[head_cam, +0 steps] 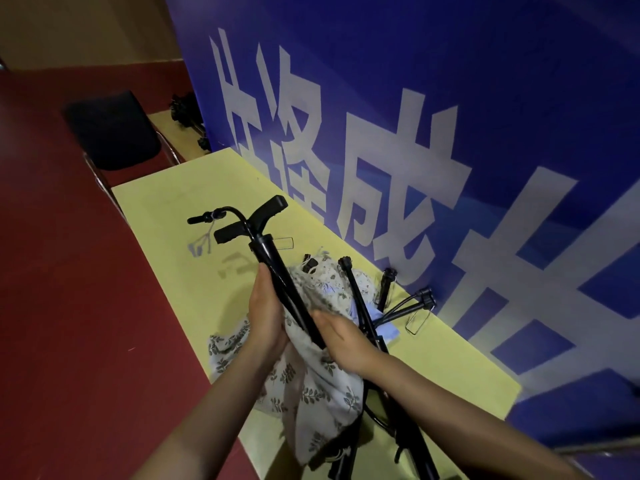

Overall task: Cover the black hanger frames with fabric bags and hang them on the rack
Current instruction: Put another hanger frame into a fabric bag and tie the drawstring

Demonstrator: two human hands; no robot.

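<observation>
A yellow tabletop (166,202) runs along a blue banner (450,98) with large white characters, above a red floor (69,306). Over it, a black tubular hanger frame (273,268) with padded arms stands tilted, its lower part inside a soft leaf-print fabric bag (311,386). The left hand (266,313) grips frame and cloth; the right hand (341,336) lies flat-fingered against them. More frames (408,306) lie beside the banner.
</observation>
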